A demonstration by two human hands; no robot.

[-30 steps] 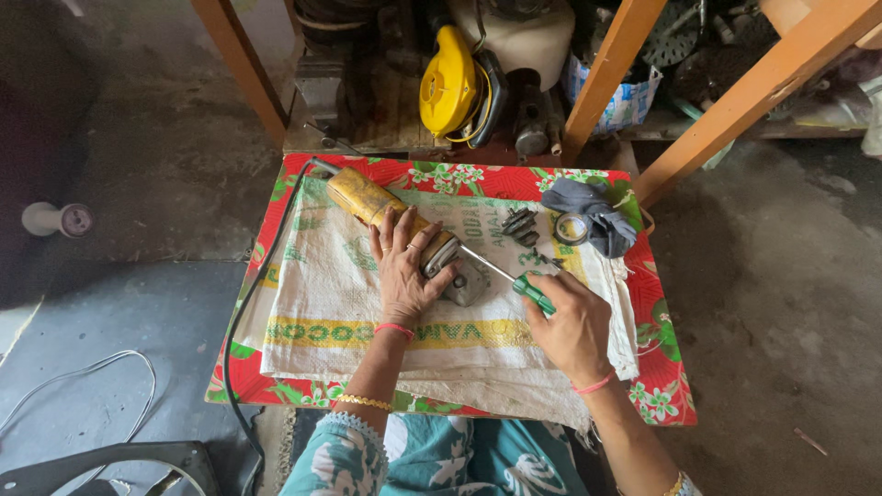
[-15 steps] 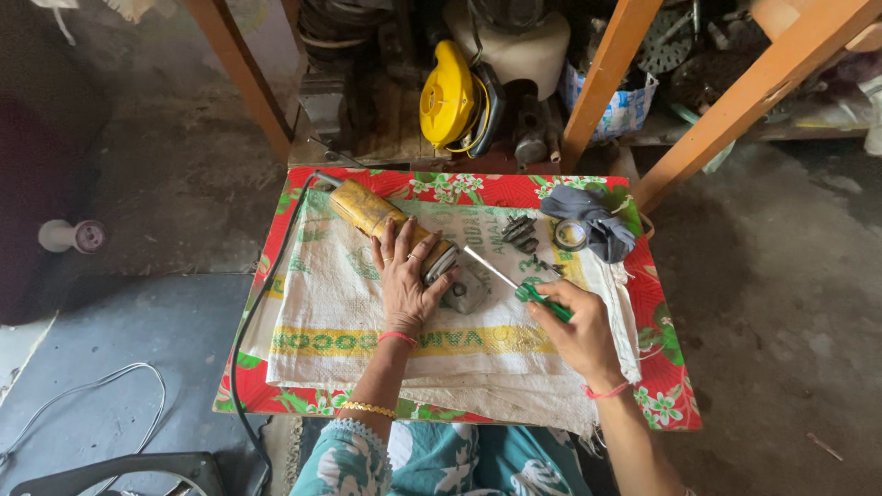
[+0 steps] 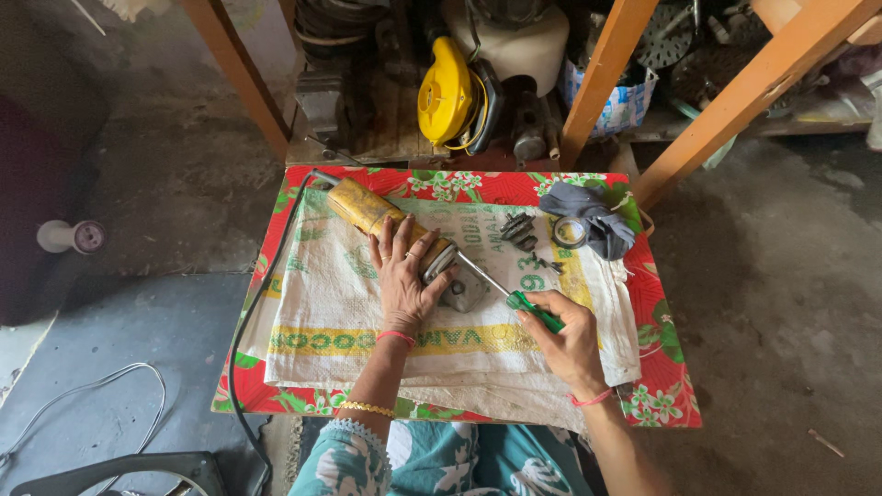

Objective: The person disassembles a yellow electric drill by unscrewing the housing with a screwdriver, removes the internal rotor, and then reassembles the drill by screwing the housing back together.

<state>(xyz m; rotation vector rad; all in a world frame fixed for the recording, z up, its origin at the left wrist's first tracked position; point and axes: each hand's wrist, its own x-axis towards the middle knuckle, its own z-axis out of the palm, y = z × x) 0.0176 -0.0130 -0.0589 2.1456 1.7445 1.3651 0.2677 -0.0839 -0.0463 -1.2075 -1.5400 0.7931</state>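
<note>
A yellow angle grinder (image 3: 369,210) lies slantwise on a white woven sack (image 3: 322,294) spread over a small table. My left hand (image 3: 402,274) presses flat on the grinder's body near its grey metal head (image 3: 462,287). My right hand (image 3: 570,342) grips a green-handled screwdriver (image 3: 536,311); its shaft slants up left, with the tip at the grinder's head.
The table carries a red floral cloth (image 3: 661,367). Small dark parts (image 3: 517,230), a tape roll (image 3: 570,231) and a grey rag (image 3: 593,213) lie at its far right. The grinder's black cord (image 3: 253,303) runs off the left edge. Orange wooden legs (image 3: 602,78) and a yellow machine (image 3: 446,92) stand behind.
The view has shifted slightly. Both hands stay on the grinder and screwdriver, with the screwdriver's tip kept at the grinder's head.
</note>
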